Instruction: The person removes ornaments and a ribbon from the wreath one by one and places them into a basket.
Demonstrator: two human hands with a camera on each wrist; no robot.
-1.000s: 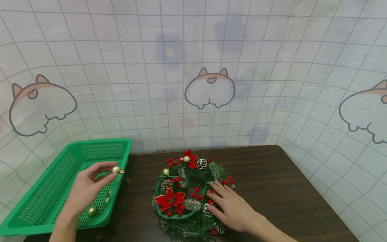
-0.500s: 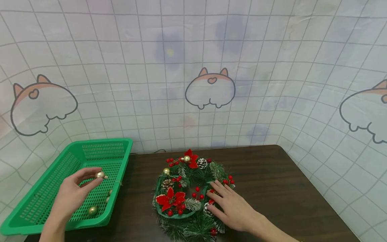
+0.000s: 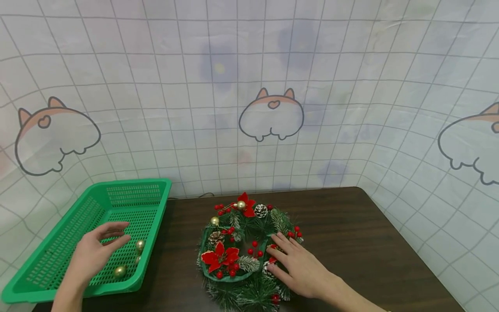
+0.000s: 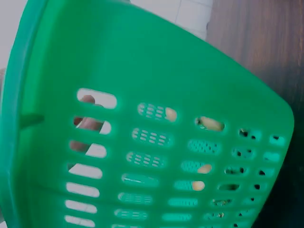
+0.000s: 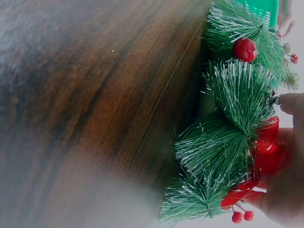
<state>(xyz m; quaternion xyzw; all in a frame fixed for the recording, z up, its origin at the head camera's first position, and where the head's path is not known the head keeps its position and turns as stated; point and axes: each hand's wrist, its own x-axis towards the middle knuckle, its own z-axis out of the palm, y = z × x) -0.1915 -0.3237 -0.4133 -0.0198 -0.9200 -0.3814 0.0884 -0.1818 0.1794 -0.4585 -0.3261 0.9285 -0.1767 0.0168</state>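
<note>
Left hand [image 3: 91, 251] over green basket [image 3: 155, 222]; right hand [image 3: 298, 268] on wreath [image 3: 248, 263].
Left: thumb and loosely curved fingers parted, gap between them. Right: fingers extended, resting on wreath's right side. Gold balls [image 3: 120, 271] lie near basket's right wall, beside left hand. Wreath lies on dark table [image 3: 347, 234], right of basket; two more gold balls [image 3: 215, 221] at its far left. Behind: grid-print backdrop [image 3: 175, 143].

No lettering, label or number can be read
</note>
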